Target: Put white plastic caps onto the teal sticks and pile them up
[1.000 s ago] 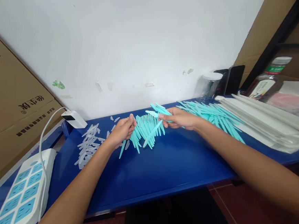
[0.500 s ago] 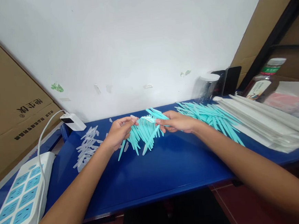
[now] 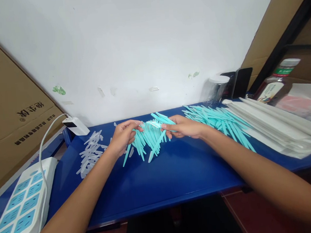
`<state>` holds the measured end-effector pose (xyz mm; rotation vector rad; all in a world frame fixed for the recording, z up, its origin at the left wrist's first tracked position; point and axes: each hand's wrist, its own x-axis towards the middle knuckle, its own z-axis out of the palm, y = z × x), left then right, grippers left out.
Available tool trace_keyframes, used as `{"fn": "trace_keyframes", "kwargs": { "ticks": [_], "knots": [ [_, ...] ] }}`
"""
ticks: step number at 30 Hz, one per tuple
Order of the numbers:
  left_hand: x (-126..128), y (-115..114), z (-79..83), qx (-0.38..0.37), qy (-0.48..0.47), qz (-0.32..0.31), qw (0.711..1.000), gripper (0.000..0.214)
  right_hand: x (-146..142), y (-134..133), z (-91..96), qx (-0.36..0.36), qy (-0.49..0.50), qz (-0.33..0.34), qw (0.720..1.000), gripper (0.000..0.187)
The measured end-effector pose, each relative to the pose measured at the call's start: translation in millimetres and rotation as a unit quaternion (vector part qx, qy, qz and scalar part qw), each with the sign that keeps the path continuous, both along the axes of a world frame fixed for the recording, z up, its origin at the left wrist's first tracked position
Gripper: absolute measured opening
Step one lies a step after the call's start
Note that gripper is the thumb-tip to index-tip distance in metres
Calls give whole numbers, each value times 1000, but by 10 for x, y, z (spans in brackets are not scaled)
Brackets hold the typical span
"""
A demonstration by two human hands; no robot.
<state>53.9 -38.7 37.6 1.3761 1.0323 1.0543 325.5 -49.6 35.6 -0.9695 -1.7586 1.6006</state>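
Note:
My right hand (image 3: pixel 181 126) is closed round several turquoise eyebrow razors (image 3: pixel 169 122); a shiny blade end points left toward my other hand. My left hand (image 3: pixel 126 134) pinches a small clear blade cap (image 3: pixel 142 124) right by that blade end; whether the two touch I cannot tell. Below both hands spreads a pile of turquoise eyebrow razors (image 3: pixel 151 136) on the blue table (image 3: pixel 160 182). Loose clear caps (image 3: pixel 90 155) lie heaped left of my left wrist. A second pile of razors (image 3: pixel 220 120) lies beyond my right forearm.
A white power strip (image 3: pixel 25 204) and a white charger (image 3: pixel 76 126) with a cable stand at left beside a cardboard box (image 3: pixel 14 95). To the right are white flat packets (image 3: pixel 277 128), a clear jar (image 3: pixel 215 90), a phone (image 3: pixel 242 82) and a bottle (image 3: pixel 275 82). A white wall rises behind.
My left fingertips have shifted slightly, and the clear cap shows less above them. My right hand stays where it was with the razors.

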Motion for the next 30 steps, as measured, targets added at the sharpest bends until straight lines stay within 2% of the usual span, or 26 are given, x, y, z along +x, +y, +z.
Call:
{"fn": "trace_keyframes", "kwargs": {
  "ticks": [8,16,30],
  "knots": [
    [-39,40,-38,-9,3,23,1000,38,11,-1,16,1,-1,2,1000,39],
    [-49,12,1,6,25,0,1000,49,8,2,27,-2,-8,1,1000,40],
    [27,-39,-18,94,81,42,991,42,4,-34,38,33,-30,2,999,41]
  ]
}}
